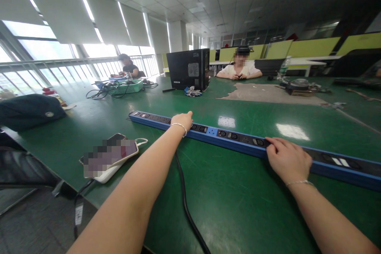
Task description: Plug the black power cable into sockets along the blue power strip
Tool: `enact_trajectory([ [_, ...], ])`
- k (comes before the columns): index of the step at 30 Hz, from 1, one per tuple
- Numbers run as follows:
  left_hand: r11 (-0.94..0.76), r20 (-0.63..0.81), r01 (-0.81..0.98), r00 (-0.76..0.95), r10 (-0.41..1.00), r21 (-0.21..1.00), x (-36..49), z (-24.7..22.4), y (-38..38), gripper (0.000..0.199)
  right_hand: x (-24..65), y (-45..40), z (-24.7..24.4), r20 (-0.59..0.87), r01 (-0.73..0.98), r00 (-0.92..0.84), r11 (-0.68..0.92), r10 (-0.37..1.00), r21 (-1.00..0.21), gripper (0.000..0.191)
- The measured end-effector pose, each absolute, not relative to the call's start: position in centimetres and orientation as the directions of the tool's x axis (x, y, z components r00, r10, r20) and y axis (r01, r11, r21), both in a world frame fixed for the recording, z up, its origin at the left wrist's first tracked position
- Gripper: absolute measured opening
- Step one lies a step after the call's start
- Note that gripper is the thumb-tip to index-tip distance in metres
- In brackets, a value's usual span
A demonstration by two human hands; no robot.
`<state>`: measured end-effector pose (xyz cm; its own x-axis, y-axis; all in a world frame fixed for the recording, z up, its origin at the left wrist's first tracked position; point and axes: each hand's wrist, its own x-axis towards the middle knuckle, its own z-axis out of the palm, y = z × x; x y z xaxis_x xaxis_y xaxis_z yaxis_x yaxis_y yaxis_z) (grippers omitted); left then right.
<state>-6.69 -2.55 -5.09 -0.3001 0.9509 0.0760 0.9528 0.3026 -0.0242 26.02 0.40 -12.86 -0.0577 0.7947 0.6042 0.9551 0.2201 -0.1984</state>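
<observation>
A long blue power strip (230, 143) with black sockets and one blue socket lies slantwise across the green tabletop, its right end running out of view. My left hand (182, 121) is closed over the strip left of its middle, the fingertips partly hidden behind the hand. Farther right, my right hand (289, 158) grips the strip, fingers across its socket face and near edge. A thick black cable (185, 198) runs from near my left hand toward the table's front. Beside my left forearm, a phone (110, 158) rests on a white block with a white cable attached.
Across the green table (238, 202) stand a black computer case (188, 69), a pair of gloves (193, 92) and a green basket (126, 87) with cables. A dark blue bag (31, 111) lies at the left. Two people sit at the far side. A bottle (284, 67) stands back right.
</observation>
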Motion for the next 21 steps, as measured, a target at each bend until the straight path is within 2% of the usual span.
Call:
enact_trajectory([
  [21, 0.354, 0.094, 0.927, -0.366, 0.926, 0.125, -10.6, -5.8, -2.6, 0.034, 25.9, 0.4, -13.2, 0.627, 0.952, -0.034, 0.216, 0.779, -0.217, 0.032],
])
